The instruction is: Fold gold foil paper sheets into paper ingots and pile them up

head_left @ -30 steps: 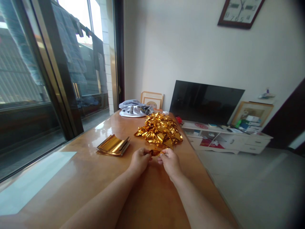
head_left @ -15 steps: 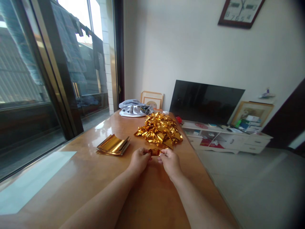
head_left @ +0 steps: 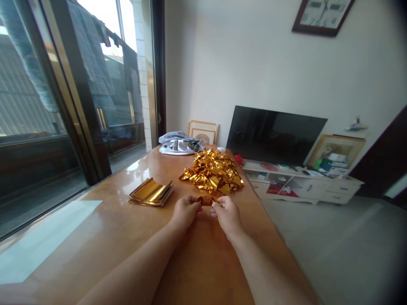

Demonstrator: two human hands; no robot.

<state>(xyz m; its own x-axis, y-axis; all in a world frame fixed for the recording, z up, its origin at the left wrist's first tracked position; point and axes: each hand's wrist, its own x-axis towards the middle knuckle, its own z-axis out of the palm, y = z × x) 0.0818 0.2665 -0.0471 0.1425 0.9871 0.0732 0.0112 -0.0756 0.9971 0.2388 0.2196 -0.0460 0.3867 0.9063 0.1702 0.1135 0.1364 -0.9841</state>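
We note both hands [head_left: 206, 214] edged toward the foil pile [head_left: 212, 170]; the gold foil piece [head_left: 206, 200] now looks more tightly folded.

Foil pile [head_left: 213, 171] blocks ahead; foil sheets [head_left: 151, 192] left; table [head_left: 111, 228] near side bare.

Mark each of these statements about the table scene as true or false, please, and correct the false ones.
1. Both hands pinch one small gold foil piece. True: the left hand and the right hand hold it between them.
2. The pile of folded gold pieces lies nearer to the person than the hands. False: it lies beyond them.
3. The stack of flat gold sheets lies to the left of the hands. True.
4. A grey cloth covers the stack. False: it lies at the far end of the table.
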